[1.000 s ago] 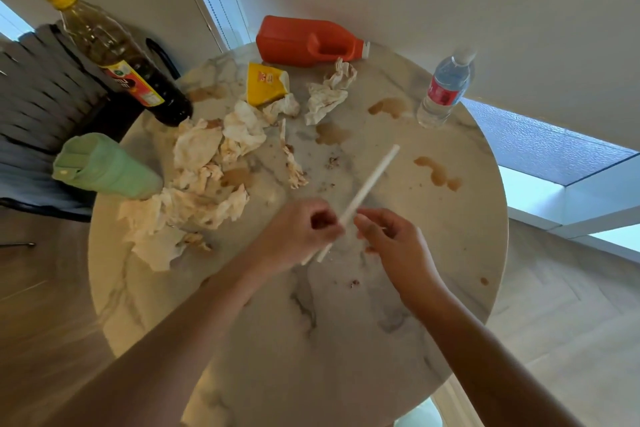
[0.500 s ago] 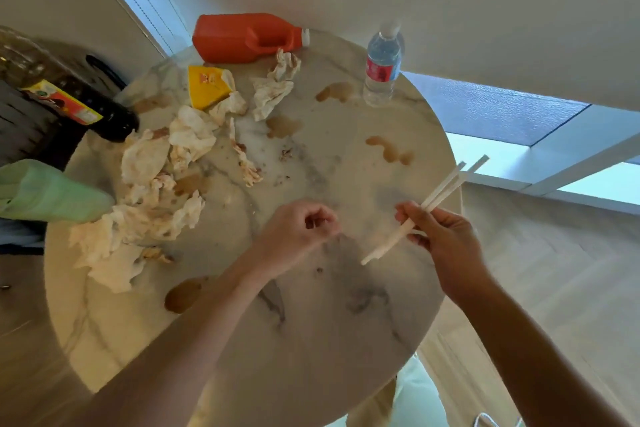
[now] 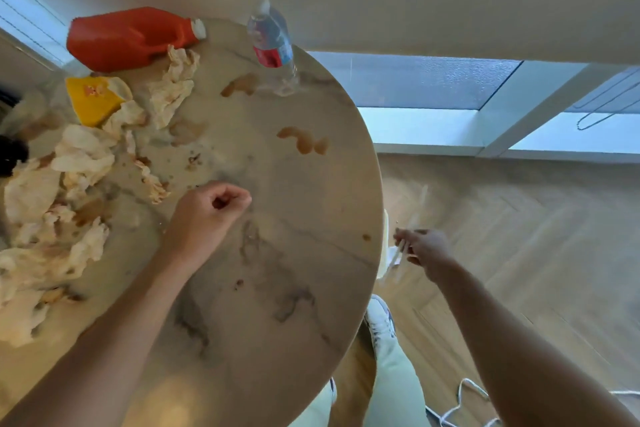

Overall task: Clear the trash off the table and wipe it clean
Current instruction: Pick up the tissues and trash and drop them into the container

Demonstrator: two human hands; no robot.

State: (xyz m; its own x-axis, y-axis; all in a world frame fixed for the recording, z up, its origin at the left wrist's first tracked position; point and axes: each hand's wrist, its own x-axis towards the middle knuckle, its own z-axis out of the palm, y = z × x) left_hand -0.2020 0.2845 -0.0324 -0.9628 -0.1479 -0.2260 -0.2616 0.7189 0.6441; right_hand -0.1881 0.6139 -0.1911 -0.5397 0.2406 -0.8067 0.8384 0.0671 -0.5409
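The chopsticks (image 3: pixel 398 255) are being gripped in the right hand (image 3: pixel 424 248) beyond the table (image 3: pixel 311 288) edge and are best dropped only over a bin, while the left hand (image 3: pixel 207 215) is being held loosely curled, seemingly empty.

The counter (image 3: pixel 277 288) looks like polished marble, smooth and glossy, with grey veins and brown wet stains. Left of the left grip (image 3: pixel 207 215), the napkins (image 3: pixel 69 184) are crumpled, matt paper (blotched brown). The jug (image 3: pixel 128 36) beyond is smooth orange plastic; the bottle (image 3: pixel 273 45) clear plastic. The floor (image 3: pixel 519 218) is matt wood.

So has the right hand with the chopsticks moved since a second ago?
Yes. The right hand, gripping the chopsticks, went rightward, off the round table past its edge, over the floor.
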